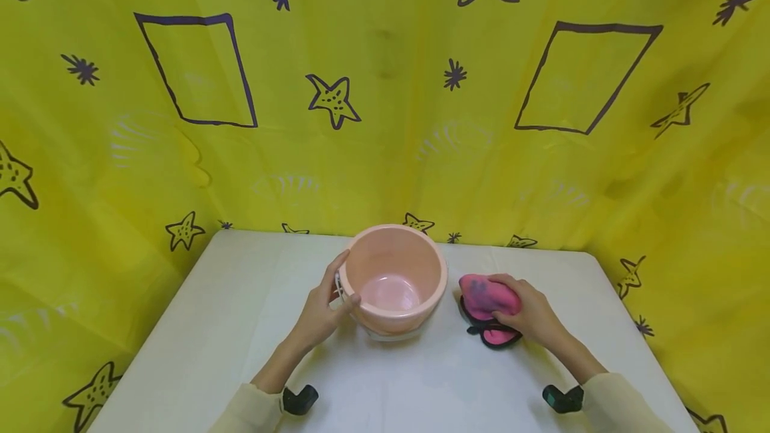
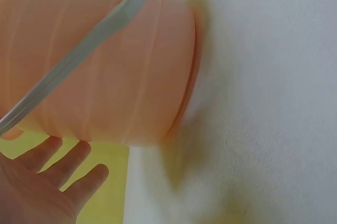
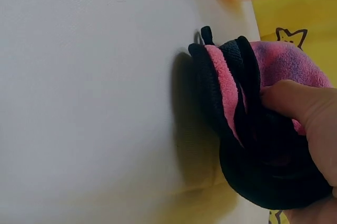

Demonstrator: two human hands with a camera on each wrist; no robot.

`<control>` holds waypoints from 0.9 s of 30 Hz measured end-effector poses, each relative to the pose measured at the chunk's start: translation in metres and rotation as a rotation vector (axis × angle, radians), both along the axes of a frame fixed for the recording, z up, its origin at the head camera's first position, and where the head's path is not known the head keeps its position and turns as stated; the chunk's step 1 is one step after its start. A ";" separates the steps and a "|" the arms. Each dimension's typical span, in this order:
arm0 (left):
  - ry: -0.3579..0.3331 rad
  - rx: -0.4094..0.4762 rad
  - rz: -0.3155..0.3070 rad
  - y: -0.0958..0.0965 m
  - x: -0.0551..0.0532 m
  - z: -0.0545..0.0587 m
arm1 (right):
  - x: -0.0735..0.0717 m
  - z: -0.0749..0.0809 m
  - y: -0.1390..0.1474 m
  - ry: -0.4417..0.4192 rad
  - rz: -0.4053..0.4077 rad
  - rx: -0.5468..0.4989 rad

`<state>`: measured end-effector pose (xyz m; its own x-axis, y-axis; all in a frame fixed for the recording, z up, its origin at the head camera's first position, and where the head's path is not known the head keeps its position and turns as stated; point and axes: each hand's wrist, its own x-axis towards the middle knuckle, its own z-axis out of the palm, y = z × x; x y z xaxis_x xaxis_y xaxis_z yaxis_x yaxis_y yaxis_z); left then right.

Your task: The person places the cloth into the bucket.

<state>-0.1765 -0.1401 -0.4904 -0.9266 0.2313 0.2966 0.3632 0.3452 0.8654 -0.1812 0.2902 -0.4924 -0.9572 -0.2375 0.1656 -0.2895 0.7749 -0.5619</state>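
With the left hand (image 1: 317, 316), holding the side of the pink bucket (image 1: 385, 252); with the right hand (image 1: 532, 306), gripping a folded pink cloth (image 1: 490, 298), near the bucket but apart from it, on its right. Impossible to tell whether lifted off the white table (image 1: 421, 379). Apparently steadying one while handling the other; next, probably needing a firm cloth grip and a still bucket.

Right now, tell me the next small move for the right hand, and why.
I'd probably bring the pink cloth left, over the bucket: the right hand grips the cloth just to the bucket's right, while the left hand holds the bucket, which opens upward.
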 end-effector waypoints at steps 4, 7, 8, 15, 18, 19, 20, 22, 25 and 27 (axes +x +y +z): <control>-0.011 0.004 -0.008 0.001 0.000 0.000 | -0.002 0.006 0.004 0.040 0.026 0.013; -0.008 0.011 -0.011 0.001 -0.001 0.000 | -0.004 0.011 0.006 0.096 0.050 0.015; -0.006 0.016 -0.013 0.001 -0.001 0.000 | -0.004 0.013 0.007 0.114 0.058 0.018; -0.007 0.022 -0.019 0.000 -0.002 -0.001 | -0.009 0.030 0.008 0.184 0.097 0.028; -0.015 0.023 -0.018 0.000 -0.002 -0.001 | -0.010 0.039 0.008 0.188 0.106 0.027; -0.016 0.026 -0.017 0.000 -0.002 -0.001 | -0.011 0.042 0.008 0.190 0.109 0.026; -0.016 0.027 -0.016 0.000 -0.002 -0.002 | -0.012 0.045 0.008 0.196 0.110 0.029; -0.017 0.031 -0.016 0.000 -0.002 -0.001 | -0.013 0.051 0.008 0.211 0.116 0.029; -0.018 0.036 -0.014 0.000 -0.001 -0.001 | -0.016 0.060 0.008 0.238 0.128 0.035; -0.020 0.038 -0.014 -0.001 -0.001 -0.001 | -0.018 0.065 0.008 0.257 0.140 0.039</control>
<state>-0.1778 -0.1406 -0.4914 -0.9291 0.2330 0.2873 0.3506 0.3067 0.8849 -0.1987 0.2984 -0.4272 -0.8427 -0.3750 0.3863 -0.5239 0.7368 -0.4273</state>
